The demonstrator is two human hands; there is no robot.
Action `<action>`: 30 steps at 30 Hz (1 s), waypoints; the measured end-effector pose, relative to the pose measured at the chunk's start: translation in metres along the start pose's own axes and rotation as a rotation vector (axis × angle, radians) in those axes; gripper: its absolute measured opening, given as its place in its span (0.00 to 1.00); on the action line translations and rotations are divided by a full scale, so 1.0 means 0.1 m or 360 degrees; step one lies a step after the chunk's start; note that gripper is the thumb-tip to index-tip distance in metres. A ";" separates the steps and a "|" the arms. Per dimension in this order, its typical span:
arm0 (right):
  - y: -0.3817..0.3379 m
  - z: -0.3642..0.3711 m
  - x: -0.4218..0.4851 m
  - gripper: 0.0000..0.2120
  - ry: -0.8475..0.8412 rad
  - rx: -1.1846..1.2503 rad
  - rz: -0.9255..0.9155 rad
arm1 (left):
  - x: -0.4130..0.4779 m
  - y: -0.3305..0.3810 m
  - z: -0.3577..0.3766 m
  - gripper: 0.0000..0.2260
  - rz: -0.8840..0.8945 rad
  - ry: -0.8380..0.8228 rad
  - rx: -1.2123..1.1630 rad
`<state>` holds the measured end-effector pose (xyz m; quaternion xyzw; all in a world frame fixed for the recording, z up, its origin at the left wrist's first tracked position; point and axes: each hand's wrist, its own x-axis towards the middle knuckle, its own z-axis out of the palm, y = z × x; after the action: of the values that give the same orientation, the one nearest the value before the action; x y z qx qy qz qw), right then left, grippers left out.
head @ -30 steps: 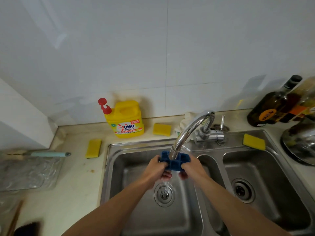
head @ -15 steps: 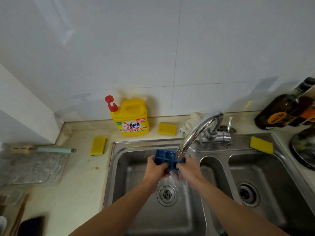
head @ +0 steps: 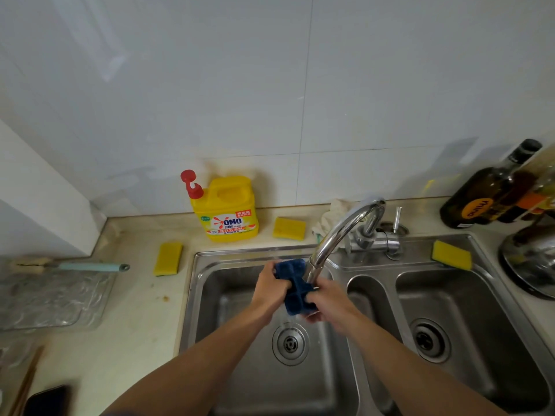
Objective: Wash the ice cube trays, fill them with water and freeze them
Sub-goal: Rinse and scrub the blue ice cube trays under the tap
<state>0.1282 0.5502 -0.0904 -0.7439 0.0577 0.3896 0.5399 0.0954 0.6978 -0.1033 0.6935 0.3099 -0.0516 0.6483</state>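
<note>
step: rinsing | tray [head: 295, 291] tilting under tap [head: 339, 235] over left basin [head: 240, 295], letting water be draining | left hand [head: 270, 288] gripping upper end | right hand [head: 329, 304] gripping lower end

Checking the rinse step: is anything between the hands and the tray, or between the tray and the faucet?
Nothing visible does. The left hand and right hand grip the tray directly. It sits right under the faucet spout, over the left basin, with nothing between them.
</note>
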 end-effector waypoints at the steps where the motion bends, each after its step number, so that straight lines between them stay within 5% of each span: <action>1: 0.01 0.02 -0.01 0.12 0.0007 -0.0120 -0.0014 | -0.02 0.00 0.03 0.15 0.0019 0.0012 0.0010; 8: 0.02 0.03 0.02 0.09 0.0302 -0.0236 -0.0122 | -0.08 -0.07 0.22 0.08 -0.0252 -0.0032 -0.0088; 20: -0.04 0.07 -0.05 0.12 0.0113 -0.0536 -0.0259 | -0.08 -0.02 0.18 0.09 -0.0297 -0.0115 -0.0061; 30: 0.00 0.04 -0.05 0.15 0.0016 -0.0295 -0.0178 | -0.04 -0.01 0.13 0.09 -0.0179 0.0056 0.0066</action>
<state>0.1226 0.5522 -0.0876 -0.7947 -0.0174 0.3588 0.4894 0.0959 0.6847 -0.1046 0.6890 0.3587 -0.0820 0.6244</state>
